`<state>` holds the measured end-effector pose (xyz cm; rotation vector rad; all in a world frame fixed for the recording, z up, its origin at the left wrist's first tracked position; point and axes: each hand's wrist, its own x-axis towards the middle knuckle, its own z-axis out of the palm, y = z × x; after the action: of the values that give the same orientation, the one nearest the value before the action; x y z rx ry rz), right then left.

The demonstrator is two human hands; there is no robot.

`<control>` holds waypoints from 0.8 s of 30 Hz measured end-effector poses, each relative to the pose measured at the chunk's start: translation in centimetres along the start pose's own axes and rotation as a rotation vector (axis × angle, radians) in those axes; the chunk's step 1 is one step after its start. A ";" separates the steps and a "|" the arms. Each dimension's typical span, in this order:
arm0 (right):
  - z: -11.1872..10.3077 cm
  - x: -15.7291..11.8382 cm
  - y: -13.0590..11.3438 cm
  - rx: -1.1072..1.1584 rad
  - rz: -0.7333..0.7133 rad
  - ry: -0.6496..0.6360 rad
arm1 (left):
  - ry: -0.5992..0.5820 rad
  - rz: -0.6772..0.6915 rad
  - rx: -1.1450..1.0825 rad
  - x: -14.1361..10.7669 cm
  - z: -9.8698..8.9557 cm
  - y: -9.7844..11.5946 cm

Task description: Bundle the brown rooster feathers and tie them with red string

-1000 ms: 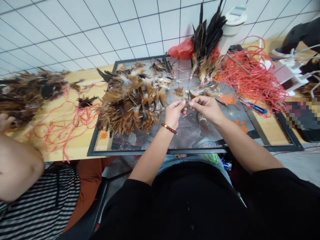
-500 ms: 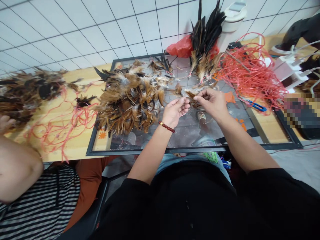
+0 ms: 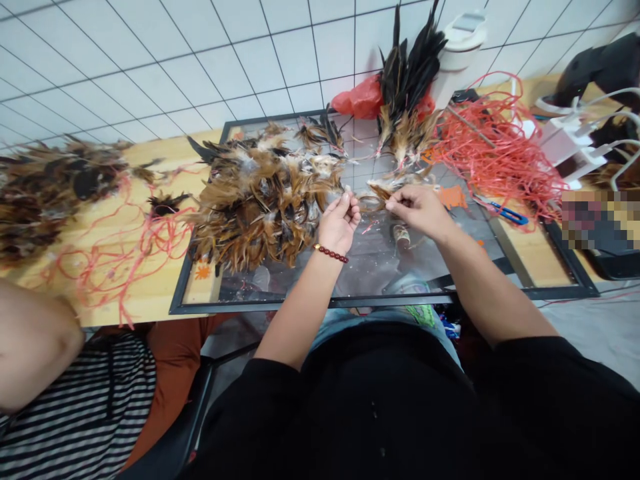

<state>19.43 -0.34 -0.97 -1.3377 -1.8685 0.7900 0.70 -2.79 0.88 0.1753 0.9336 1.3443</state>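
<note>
My left hand (image 3: 340,223), with a dark red bead bracelet (image 3: 331,254) at the wrist, is closed in a pinch beside the right edge of a large pile of brown feathers (image 3: 270,207). What its fingertips hold is too small to make out. Across a narrow gap, my right hand (image 3: 419,212) pinches a brown feather (image 3: 381,192) between thumb and fingers, its tip pointing left. Behind that hand lie pale, loose feathers (image 3: 405,179). Both hands are just above a dark-framed glass panel (image 3: 320,306).
Long black feathers (image 3: 410,70) stand by a red plastic bag (image 3: 357,100) at the wall. Tangled red plastic strips (image 3: 500,150) and a blue cutter (image 3: 510,213) lie right. At left are more feathers (image 3: 55,187), red strands (image 3: 120,267) and a co-worker's arm (image 3: 37,347).
My hands have moved apart: the left shifted slightly left towards the feather pile, while the right stays nearly in place with the feather. The view has shifted slightly.
</note>
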 end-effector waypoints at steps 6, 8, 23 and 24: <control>-0.9 0.2 -0.5 0.518 0.150 -0.111 | 0.012 0.009 -0.015 0.1 0.0 0.1; -0.9 0.3 -0.6 0.552 0.168 -0.086 | 0.003 0.000 -0.003 0.0 0.0 0.1; -1.7 0.6 -0.5 0.678 0.246 0.080 | -0.076 -0.057 0.127 -0.8 0.2 0.0; -1.7 0.6 -0.5 0.674 0.229 0.089 | -0.121 -0.086 0.176 -1.0 0.2 -0.1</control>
<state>20.43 0.24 0.50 -1.1210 -1.2163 1.3083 0.95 -3.58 1.41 0.3441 0.9462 1.1596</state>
